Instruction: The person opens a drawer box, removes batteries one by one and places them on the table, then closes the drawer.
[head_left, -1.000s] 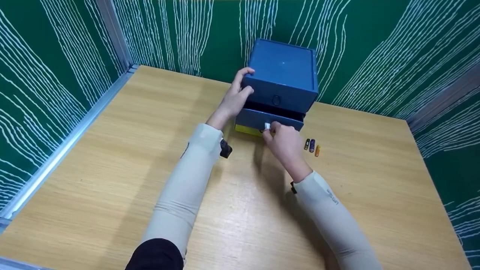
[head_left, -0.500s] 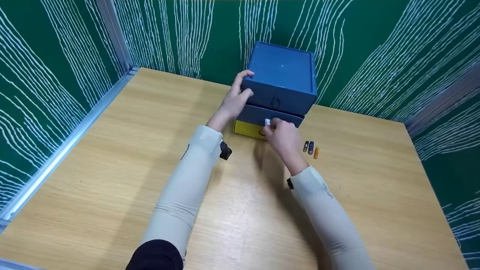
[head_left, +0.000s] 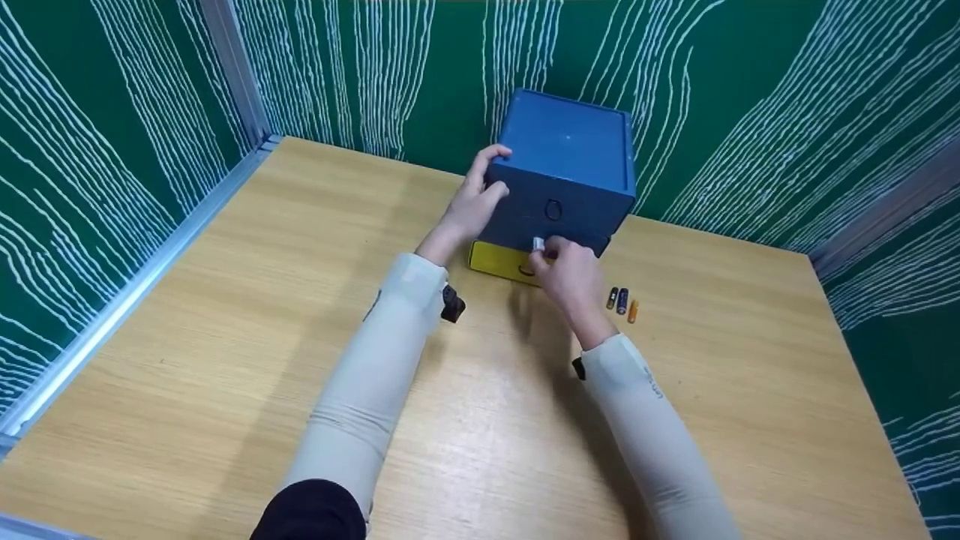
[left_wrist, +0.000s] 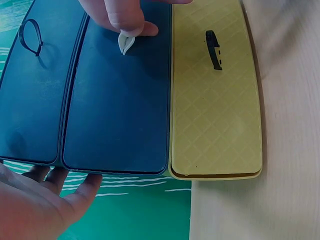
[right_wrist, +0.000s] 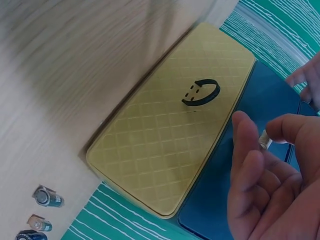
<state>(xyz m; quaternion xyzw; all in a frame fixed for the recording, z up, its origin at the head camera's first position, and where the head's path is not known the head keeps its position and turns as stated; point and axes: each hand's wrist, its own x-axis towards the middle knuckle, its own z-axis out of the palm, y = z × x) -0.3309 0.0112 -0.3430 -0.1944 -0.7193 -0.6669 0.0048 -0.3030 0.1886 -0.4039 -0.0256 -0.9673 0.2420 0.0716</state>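
Observation:
A small drawer unit [head_left: 568,142] stands against the back wall, with two blue drawers above a yellow drawer [head_left: 495,259]. My right hand [head_left: 574,277] pinches the small white pull [left_wrist: 125,44] of the middle drawer [left_wrist: 117,110] between thumb and fingers. In the left wrist view that drawer's front lies level with its neighbours. My left hand [head_left: 471,206] rests against the unit's upper left side, fingers at the edge and thumb near the front. Dark loop pulls mark the top drawer [left_wrist: 30,100] and the yellow one.
Three batteries lie on the wooden table [head_left: 375,225] just right of the unit: a dark one [head_left: 612,298], a purple-blue one [head_left: 622,301] and an orange one [head_left: 633,311]. Green walls [head_left: 442,82] with white streaks rise behind and at both sides.
The middle drawer has slid back into the unit; the dark gap above it has gone. My right hand moved in with its pull. The left hand stays at the unit's side.

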